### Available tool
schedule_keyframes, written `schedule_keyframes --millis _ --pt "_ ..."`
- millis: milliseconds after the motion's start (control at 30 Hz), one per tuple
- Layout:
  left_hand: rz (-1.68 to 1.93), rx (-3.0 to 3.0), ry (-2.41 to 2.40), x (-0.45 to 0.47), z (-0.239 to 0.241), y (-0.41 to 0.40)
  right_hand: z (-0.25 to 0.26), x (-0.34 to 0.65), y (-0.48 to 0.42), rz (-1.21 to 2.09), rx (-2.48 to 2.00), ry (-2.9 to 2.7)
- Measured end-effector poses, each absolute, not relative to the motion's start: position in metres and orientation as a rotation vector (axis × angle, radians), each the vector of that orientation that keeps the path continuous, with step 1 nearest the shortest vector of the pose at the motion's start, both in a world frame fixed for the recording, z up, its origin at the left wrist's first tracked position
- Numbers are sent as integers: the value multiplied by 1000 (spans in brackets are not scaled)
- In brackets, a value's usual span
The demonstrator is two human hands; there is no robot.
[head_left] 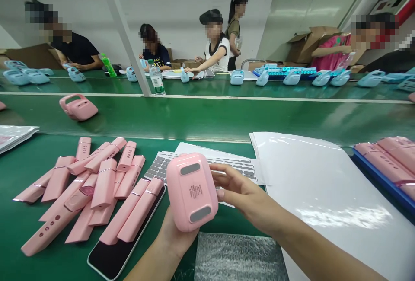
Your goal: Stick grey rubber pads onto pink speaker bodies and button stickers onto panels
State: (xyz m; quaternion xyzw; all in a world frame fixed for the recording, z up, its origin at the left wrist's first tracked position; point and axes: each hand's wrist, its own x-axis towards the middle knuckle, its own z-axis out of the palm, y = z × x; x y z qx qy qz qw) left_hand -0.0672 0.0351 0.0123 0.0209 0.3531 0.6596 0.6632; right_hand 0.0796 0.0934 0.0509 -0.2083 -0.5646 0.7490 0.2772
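Observation:
A pink rounded plastic housing (193,192) is held up at the middle of the bench, its underside turned towards me. Two grey oval pads are on that face, with small dark print between them. My left hand (180,233) grips it from below and behind, so most of the fingers are hidden. At its right edge is my right hand (236,190), fingers apart and bent; the fingertips meet the edge, but I cannot tell whether they press on it. Behind the housing lie sheets of grey oval stickers (240,168).
Pink handheld units (103,181) are heaped at left, two resting on a phone (112,257). Bubble wrap (240,257) lies in front, glossy white sheets (324,199) at right, beside a blue tray (382,181). Beyond the green belt (207,116), several people work among blue housings (237,77).

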Motion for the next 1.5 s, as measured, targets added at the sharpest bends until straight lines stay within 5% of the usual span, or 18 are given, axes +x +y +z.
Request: schedule_keyframes --millis 233,600,1133,1500 --pt "1463 57 816 -67 1 36 52 76 75 1899 -632 -1623" --pt "1431 351 728 -72 -5 37 43 75 80 2207 -581 -1307" --pt "1433 156 874 -66 -3 38 48 72 71 1727 -772 -1731" --pt "1231 169 822 -50 -8 32 54 78 67 1746 -734 -1528"
